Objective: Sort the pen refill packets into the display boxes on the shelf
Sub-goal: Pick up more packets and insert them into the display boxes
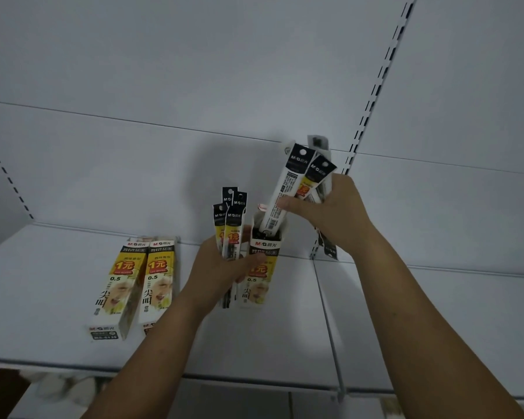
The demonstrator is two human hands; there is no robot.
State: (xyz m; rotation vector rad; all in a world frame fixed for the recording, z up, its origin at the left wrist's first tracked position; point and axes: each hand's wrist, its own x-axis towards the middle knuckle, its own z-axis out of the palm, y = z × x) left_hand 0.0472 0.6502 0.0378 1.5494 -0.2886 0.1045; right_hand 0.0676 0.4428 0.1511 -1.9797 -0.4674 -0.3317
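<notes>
Forearms reach up over the shelf (406, 313). Held low, the left hand (221, 267) grips upright packets (232, 225), its thumb across a box (259, 285). Raised higher, the right hand (333, 213) clutches more packets (315, 173); one packet (280, 201) has its lower end in that box's open top. Two boxes (115, 285) lie further left.

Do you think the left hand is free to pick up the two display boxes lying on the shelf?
Probably not: the left hand grips a bunch of refill packets and its thumb rests on the upright display box, though nothing blocks the lying display boxes.
</notes>
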